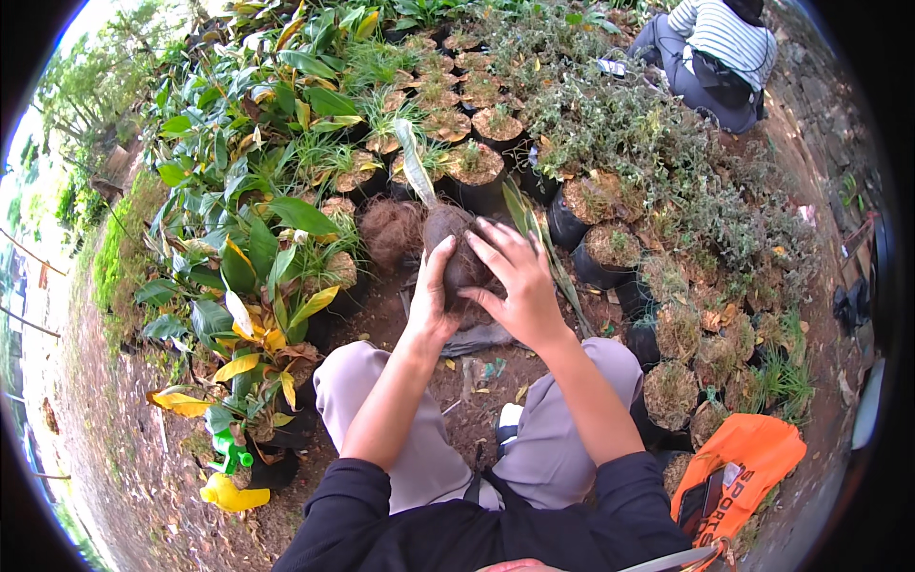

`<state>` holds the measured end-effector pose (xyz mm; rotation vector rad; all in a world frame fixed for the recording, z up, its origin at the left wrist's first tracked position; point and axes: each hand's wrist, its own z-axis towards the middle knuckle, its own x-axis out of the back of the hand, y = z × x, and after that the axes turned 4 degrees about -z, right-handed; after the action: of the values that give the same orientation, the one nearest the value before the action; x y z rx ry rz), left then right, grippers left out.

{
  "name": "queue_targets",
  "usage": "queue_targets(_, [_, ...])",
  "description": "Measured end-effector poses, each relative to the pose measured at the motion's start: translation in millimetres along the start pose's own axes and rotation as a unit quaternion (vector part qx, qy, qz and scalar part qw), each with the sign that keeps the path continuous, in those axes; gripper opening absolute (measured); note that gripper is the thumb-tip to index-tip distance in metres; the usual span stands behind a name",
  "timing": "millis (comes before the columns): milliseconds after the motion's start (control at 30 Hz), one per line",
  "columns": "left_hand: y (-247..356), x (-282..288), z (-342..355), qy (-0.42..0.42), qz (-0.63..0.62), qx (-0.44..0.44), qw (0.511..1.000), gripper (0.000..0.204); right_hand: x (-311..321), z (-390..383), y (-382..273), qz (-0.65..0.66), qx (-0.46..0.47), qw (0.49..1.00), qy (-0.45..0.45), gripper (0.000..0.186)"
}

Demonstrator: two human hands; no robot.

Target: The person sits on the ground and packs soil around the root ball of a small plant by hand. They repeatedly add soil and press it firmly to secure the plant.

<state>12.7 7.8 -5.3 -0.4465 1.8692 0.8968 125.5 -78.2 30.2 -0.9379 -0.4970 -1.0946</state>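
Near the black pots (pixel 599 273), the left hand (pixel 435 297) and right hand (pixel 521 284) share a cupped grip on a dark root ball (pixel 446 227) (uneven pressure could crumble it); rough turning could snap its slender leaf (pixel 415 168).

There was one root-bound plant (pixel 446 229), one loose root clump (pixel 391 232), one orange bag (pixel 758 446), one smartphone (pixel 701 500), one green-and-yellow sprayer (pixel 232 494), one co-worker (pixel 720 57) and over a dozen black grow bags (pixel 599 274).
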Motion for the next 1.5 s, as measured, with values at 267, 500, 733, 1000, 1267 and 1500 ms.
queue_targets(267, [-5,-13,-6,-0.025,0.137,-0.107,0.984,0.049,-4,3,6,0.313,-0.101,0.944,0.028,0.068])
queue_targets(500, [-23,2,-4,-0.035,0.226,-0.185,0.956,0.051,-39,-9,-19,0.196,-0.057,0.975,0.093,0.066])
queue_targets(733, [-21,-6,-7,-0.048,0.313,-0.204,0.926,0.051,-23,4,-5,0.271,-0.126,0.951,0.077,0.067])
queue_targets(1000, [-7,-26,-18,-0.003,0.213,-0.127,0.969,0.074,-24,2,4,0.440,-0.214,0.854,0.175,0.084])
queue_targets(1267, [-16,-19,-18,-0.108,0.034,-0.055,0.992,0.070,-31,-7,-13,0.150,-0.089,0.977,0.122,0.082])
queue_targets(1500, [-9,-13,-14,-0.124,-0.001,-0.010,0.992,0.057,-25,-3,-11,0.108,-0.050,0.988,0.097,0.075])
